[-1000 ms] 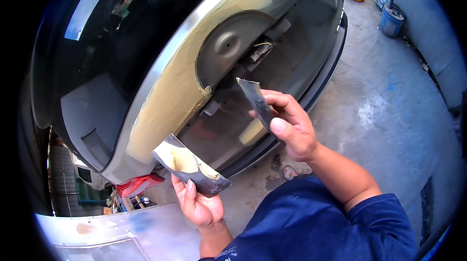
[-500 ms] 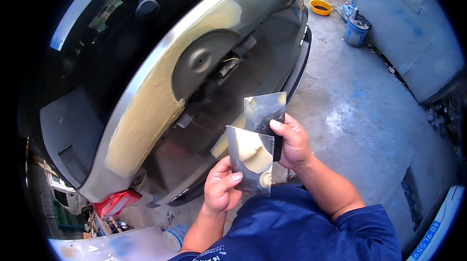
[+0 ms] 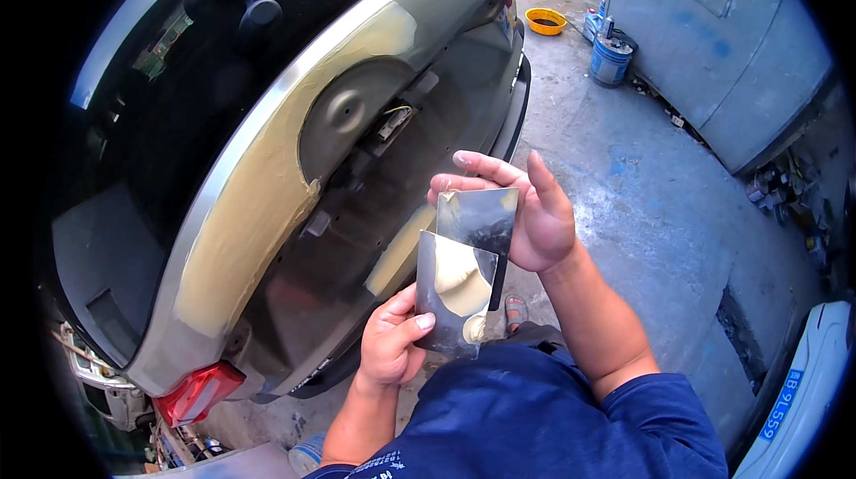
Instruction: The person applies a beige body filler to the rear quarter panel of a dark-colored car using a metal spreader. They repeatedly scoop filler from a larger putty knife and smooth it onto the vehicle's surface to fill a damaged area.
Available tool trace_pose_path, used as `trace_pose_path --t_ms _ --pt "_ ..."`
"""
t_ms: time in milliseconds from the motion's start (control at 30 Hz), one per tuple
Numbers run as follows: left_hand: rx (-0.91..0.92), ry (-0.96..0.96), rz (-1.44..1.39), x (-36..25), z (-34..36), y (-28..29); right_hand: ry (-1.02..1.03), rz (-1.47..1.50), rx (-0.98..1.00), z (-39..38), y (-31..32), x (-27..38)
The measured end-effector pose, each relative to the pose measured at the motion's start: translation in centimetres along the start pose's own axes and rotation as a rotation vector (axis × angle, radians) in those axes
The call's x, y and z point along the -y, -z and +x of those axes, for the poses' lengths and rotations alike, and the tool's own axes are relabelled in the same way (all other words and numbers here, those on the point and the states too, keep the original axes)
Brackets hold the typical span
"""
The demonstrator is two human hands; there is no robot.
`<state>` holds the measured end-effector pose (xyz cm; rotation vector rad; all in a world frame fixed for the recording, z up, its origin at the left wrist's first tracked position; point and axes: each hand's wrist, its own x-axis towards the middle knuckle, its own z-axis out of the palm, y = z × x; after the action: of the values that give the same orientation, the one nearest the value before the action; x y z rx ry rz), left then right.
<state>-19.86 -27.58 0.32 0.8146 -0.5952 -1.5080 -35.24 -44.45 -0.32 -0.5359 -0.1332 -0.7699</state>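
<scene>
My left hand [image 3: 392,341] is closed, with its thumb on a dark flat plate [image 3: 433,304] that carries a smear of cream body filler [image 3: 464,280] and a small blob at its lower corner. A second dark flat spreader [image 3: 477,216], filler at its upper corners, overlaps behind that plate. My right hand [image 3: 540,220] is open beside and behind the second spreader, fingers stretched out and thumb raised. Whether its palm still touches the spreader cannot be told. Left of both hands, the car's tailgate [image 3: 428,2] bears a broad curved band of beige filler [image 3: 241,220].
A red tail light [image 3: 198,392] sits at the tailgate's lower end. The black bumper [image 3: 515,113] runs along the car's right side. Farther off on the concrete floor are a yellow basin [image 3: 546,21] and a blue bucket [image 3: 610,61], near a grey-blue metal panel [image 3: 713,60].
My right hand has loosened its thumb grip on the second spreader and spread its fingers behind it. The left hand keeps hold of the filler plate. The view has shifted slightly.
</scene>
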Motion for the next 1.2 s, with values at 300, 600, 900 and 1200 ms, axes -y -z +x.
trace_pose_path --t_ms 300,600,900,1200 --pt "0.089 -0.004 -0.004 -1.2 -1.5 2.8 -0.022 -0.347 -0.083 -2.9 2.4 2.1" --pt "0.185 0.128 0.065 -1.5 -0.9 4.2 0.348 -1.328 -0.763 -5.2 5.1 2.0" --pt "0.281 0.175 0.180 -1.2 1.0 3.8 0.144 -1.696 -0.183 -2.7 -4.4 3.6" --pt "0.284 0.157 0.175 -1.4 1.4 4.7 0.120 -1.347 -0.408 -2.4 -2.2 3.8"
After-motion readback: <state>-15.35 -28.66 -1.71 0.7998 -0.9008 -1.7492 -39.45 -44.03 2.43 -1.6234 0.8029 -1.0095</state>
